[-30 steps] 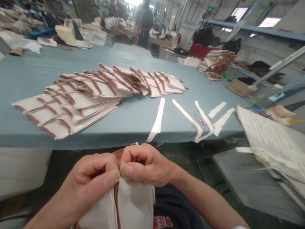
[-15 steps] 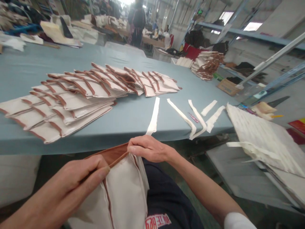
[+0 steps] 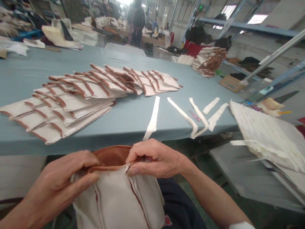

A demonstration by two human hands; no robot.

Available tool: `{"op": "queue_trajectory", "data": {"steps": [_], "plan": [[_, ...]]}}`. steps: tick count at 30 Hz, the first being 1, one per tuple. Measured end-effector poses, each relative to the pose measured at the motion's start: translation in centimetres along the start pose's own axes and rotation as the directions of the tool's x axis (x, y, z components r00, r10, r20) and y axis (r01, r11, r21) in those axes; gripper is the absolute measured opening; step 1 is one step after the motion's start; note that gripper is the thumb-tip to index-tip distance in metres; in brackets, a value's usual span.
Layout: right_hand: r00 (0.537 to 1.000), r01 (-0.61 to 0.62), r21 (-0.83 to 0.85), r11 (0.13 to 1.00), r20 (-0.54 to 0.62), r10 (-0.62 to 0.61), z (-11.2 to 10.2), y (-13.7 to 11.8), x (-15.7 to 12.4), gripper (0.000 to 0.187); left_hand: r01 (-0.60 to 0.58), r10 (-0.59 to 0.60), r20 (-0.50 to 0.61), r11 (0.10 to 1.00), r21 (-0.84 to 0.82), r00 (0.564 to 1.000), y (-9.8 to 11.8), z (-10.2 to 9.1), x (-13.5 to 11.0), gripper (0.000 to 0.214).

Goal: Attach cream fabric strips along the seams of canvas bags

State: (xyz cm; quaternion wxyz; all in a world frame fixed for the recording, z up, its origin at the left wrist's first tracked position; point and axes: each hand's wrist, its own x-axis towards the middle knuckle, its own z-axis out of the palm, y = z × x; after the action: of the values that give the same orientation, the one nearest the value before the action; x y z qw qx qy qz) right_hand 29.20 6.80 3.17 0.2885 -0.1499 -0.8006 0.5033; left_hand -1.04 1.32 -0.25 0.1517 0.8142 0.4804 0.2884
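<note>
A cream fabric bag piece [image 3: 116, 197] with a brown lining and brown-edged seams hangs over my lap at the table's front edge. Its mouth gapes, showing the brown inside. My left hand [image 3: 69, 178] pinches the left part of the rim, thumb outside and fingers inside. At a seam on the right part of the rim, my right hand [image 3: 152, 159] grips the edge between thumb and fingers. Just beyond the right hand, a white strip [image 3: 152, 117] lies on the table with its near end over the edge.
Overlapping cream-and-brown bag pieces [image 3: 95, 89] spread across the blue-covered table [image 3: 133, 124]. Several white strips [image 3: 183, 114] and a small pink tool [image 3: 194, 115] lie to the right. A side board [image 3: 269, 140] holds more strips. A person [image 3: 136, 25] stands far back.
The bag's rim has opened wider, showing more brown lining. My left hand has shifted left, and my right hand has moved slightly down and grips at the seam. The view has turned slightly.
</note>
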Motion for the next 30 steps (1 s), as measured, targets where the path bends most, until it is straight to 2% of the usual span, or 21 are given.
{"op": "queue_trajectory", "data": {"steps": [3,6,8,12,16,21,30], "plan": [[0.999,0.000,-0.044,0.999,0.041,0.002,0.4,-0.2,0.6,0.029,-0.071,0.070,-0.012,0.981,-0.181,0.997,2.2,0.0,1.1,0.020],[0.997,-0.020,-0.070,0.997,0.074,0.025,0.6,-0.3,1.1,0.031,0.040,-0.022,0.064,0.956,-0.290,0.998,4.3,0.2,2.2,0.020],[0.998,-0.031,-0.065,0.997,0.058,0.035,0.6,-0.4,1.3,0.029,0.062,-0.028,0.106,0.944,-0.324,0.994,5.0,0.1,3.0,0.022],[0.997,-0.066,-0.021,0.998,0.033,0.066,0.7,-0.4,1.3,0.024,-0.009,0.061,0.149,0.945,-0.328,0.987,4.9,-0.2,4.0,0.022],[0.992,-0.127,0.018,0.992,0.015,0.127,0.9,-0.2,1.2,0.022,-0.005,0.054,0.135,0.939,-0.343,0.989,4.7,-0.2,4.4,0.027],[0.981,-0.186,0.061,0.981,-0.044,0.189,1.1,-0.1,1.2,0.020,0.102,-0.026,0.195,0.915,-0.390,0.980,4.5,0.4,4.4,0.034],[0.947,-0.318,0.096,0.943,-0.018,0.322,0.5,0.2,1.3,0.014,0.232,-0.129,0.284,0.900,-0.369,0.950,5.1,0.8,4.6,0.038]]}}
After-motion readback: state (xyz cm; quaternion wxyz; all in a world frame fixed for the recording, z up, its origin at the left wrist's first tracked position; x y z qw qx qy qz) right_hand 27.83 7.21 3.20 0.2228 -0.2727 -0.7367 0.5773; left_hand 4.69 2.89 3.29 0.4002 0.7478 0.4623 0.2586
